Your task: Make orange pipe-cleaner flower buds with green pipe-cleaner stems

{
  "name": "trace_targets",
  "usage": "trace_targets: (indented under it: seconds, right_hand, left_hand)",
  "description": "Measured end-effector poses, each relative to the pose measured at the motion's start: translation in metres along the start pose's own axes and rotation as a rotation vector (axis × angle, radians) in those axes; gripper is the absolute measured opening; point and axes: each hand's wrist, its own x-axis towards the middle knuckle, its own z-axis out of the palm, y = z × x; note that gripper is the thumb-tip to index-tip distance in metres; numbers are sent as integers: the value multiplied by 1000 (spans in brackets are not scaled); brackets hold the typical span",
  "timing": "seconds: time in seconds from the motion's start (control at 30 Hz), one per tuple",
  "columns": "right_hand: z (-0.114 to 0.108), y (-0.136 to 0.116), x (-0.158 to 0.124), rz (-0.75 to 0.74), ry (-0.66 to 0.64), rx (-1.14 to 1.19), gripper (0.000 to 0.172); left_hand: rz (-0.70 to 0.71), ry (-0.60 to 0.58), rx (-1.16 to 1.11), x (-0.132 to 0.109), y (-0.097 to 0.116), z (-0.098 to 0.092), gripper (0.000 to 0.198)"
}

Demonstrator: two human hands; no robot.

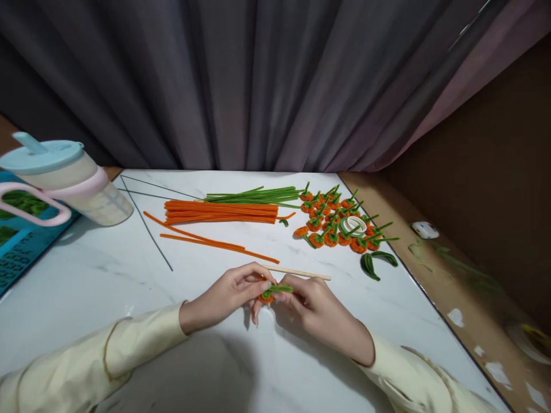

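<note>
Cup [64,179] stands at the left end of the bench [124,275], probably out of the way, while orange stems [221,212] and green stems [253,195] lie bundled mid-bench, seemingly within easy reach. Nearer, fingers of the left hand [230,295] pinch a small orange piece [266,298], apparently steadying it, while those of the right hand [322,307] bend against its green strip [282,288], whether gripping I cannot tell. Rightward, similar pieces [316,240] cluster about white rings [354,218], likely grouped to stay apart from the stems.
</note>
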Motion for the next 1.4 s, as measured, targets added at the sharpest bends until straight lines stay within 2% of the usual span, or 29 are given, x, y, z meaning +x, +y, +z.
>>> trace_targets:
  seconds: [0.13,0.2,0.27,0.37,0.43,0.53,0.73,0.8,0.87,0.9,0.97,1.07,1.13,1.27,1.4]
  right_hand:
    - [-1,4,-1,1,-19,-2,24]
    - [-2,6,-3,-36,-4,-37,19]
    - [-5,7,-5,-134,40,-112,11]
    - [-14,5,-7,-328,42,-285,14]
    - [-21,1,-7,-424,-21,-402,19]
    - [-28,-6,-2,-486,-120,-545,24]
    - [-22,-37,21,-453,-347,-747,6]
    - [-20,-46,27,-436,-425,-778,8]
    - [-23,-47,30,-393,-439,-742,7]
    - [-26,-45,30,-364,-414,-691,5]
    - [-33,-34,27,-315,-303,-529,12]
    - [-34,-10,17,-384,-159,-263,13]
    - [-26,4,11,-432,-107,-163,16]
    - [-4,21,2,-551,67,-143,21]
    - [6,26,-1,-726,252,-298,25]
  left_hand:
    - [-15,-66,-68,0,1,-2,28]
    - [-18,-79,-79,0,2,-2,27]
    - [-33,-81,-79,0,2,-2,27]
    - [-64,-85,-74,0,1,-1,27]
    - [-76,-94,-70,0,0,-1,26]
    - [-103,-100,-33,-1,-1,0,23]
    - [-159,-86,63,1,0,4,14]
    - [-144,-59,96,1,-1,4,16]
    - [-117,-50,109,1,-2,2,17]
    - [-106,-50,98,1,-3,2,17]
    - [-81,-41,60,1,-3,-1,20]
    - [-35,-16,3,2,-5,-3,28]
    - [-20,-25,-11,2,-5,-3,30]
    - [-27,-56,-27,1,-5,-1,31]
    - [-47,-67,-97,0,-4,0,32]
